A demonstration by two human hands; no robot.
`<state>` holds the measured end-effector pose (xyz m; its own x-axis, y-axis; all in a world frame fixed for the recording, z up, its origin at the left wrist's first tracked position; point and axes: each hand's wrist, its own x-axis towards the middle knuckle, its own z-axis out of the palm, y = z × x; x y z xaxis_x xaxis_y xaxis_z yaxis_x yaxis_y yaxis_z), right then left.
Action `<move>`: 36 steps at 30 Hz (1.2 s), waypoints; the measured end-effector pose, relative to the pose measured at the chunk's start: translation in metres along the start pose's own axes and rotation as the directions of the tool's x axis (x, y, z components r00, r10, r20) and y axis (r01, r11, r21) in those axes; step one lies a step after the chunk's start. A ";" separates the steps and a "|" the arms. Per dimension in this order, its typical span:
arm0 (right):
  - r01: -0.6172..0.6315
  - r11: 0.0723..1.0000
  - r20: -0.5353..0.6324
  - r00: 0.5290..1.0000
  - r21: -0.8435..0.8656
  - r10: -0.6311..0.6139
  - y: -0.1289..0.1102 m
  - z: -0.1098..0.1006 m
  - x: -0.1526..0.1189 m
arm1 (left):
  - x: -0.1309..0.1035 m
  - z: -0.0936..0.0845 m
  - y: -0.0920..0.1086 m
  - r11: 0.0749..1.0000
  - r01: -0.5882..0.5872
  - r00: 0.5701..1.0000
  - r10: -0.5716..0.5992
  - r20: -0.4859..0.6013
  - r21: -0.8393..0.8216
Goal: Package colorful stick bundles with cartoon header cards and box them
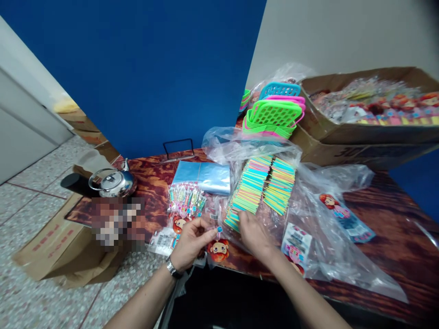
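Observation:
My left hand (pixel 192 241), with a metal watch at its wrist, pinches the edge of a small clear printed packet (pixel 218 250) at the table's front edge. The packet shows a red-haired cartoon figure. My right hand (pixel 253 233) reaches to the lower end of a long row of thin coloured sticks (pixel 247 187); its fingertips are partly hidden there. A second, shorter row of sticks (pixel 279 185) lies to the right, both on clear plastic. Left of them are a pile of filled packets (pixel 185 203) and a stack of shiny blue sleeves (pixel 202 177).
Green, pink and blue plastic baskets (pixel 274 114) stand behind the sticks. An open cardboard box (pixel 363 132) of packets is at the back right. A kettle (pixel 115 182) and a paper bag (pixel 68 242) are at left. Loose plastic film (pixel 329 237) covers the right side.

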<state>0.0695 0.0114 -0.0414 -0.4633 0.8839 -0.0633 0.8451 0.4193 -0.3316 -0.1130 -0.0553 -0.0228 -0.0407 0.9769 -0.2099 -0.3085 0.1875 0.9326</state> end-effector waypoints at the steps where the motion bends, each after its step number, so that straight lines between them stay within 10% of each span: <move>1: -0.001 0.976 -0.022 1.000 0.218 0.005 0.003 -0.004 -0.002 | 0.001 0.002 -0.002 0.999 -0.021 1.000 0.020 0.020 0.046; 5: 0.047 0.487 -0.104 0.990 0.872 0.091 0.003 -0.025 -0.006 | 0.006 0.012 -0.012 0.966 -0.084 0.996 0.073 0.053 0.243; 10: 0.275 0.192 -0.324 0.892 0.942 0.315 -0.022 -0.057 -0.006 | 0.009 0.026 -0.022 0.879 -0.142 0.990 0.134 0.049 0.456; 17: 0.381 0.487 -0.553 0.786 0.786 0.278 -0.042 -0.058 -0.005 | 0.007 0.038 -0.022 0.819 -0.190 0.981 0.184 0.067 0.541; 27: 0.320 0.727 -0.484 0.875 0.608 0.019 -0.029 -0.050 -0.023 | 0.010 0.038 -0.013 0.705 -0.400 0.910 0.385 0.157 0.586; 36: 0.436 0.871 -0.589 0.774 0.227 -0.234 -0.012 -0.069 -0.025 | 0.013 0.028 -0.008 0.600 -0.532 0.834 0.493 0.248 0.597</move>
<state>0.0894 -0.0016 0.0292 -0.3988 0.7079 0.5830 0.4741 0.7033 -0.5297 -0.0840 -0.0414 -0.0245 0.0495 0.9326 0.3574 0.4042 -0.3459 0.8467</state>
